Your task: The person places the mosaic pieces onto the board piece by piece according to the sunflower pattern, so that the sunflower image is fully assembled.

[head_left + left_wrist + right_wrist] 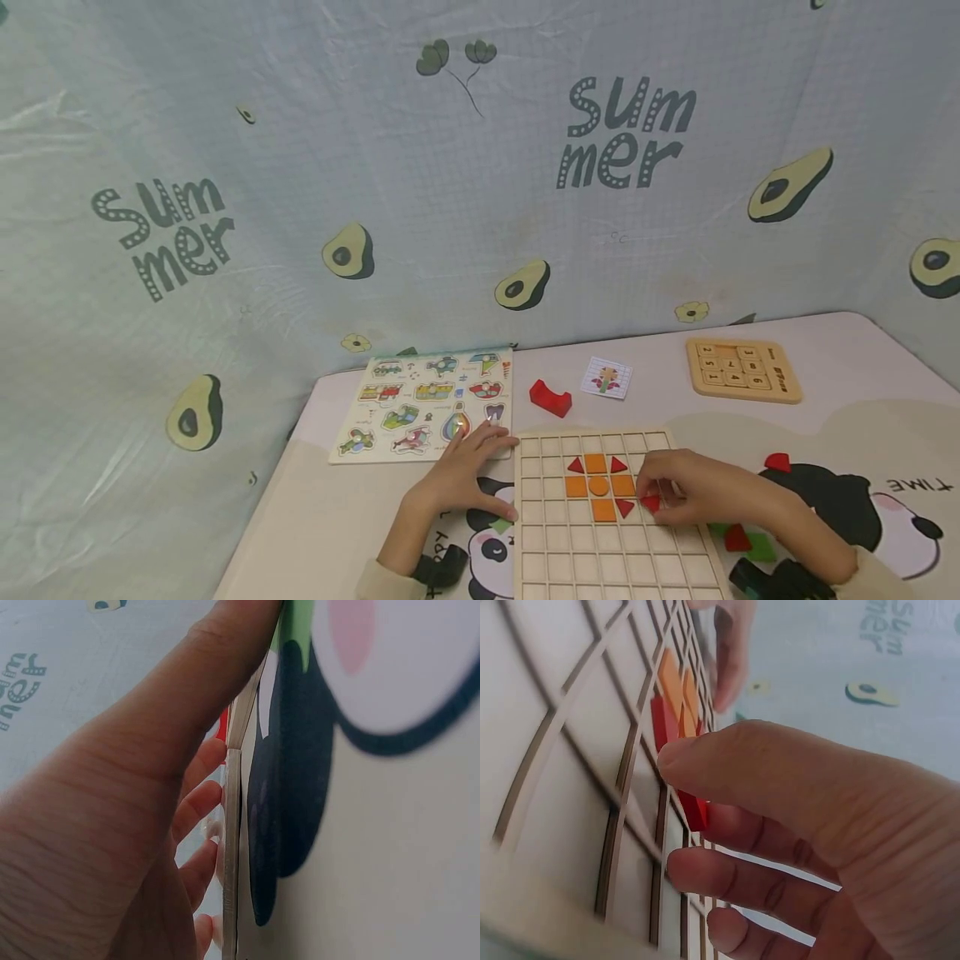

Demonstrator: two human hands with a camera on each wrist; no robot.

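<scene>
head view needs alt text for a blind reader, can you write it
A person's right hand pinches a red triangle piece over a wooden grid board, beside an orange and red flower pattern set in its cells. The left hand rests flat at the board's left edge, on a table before an avocado-print backdrop.

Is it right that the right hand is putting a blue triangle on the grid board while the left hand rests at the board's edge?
Not quite. The triangle the right hand pinches is red, not blue, as the head view shows. The rest holds: it is being set on the grid board, and the left hand rests at the board's left edge.
</scene>
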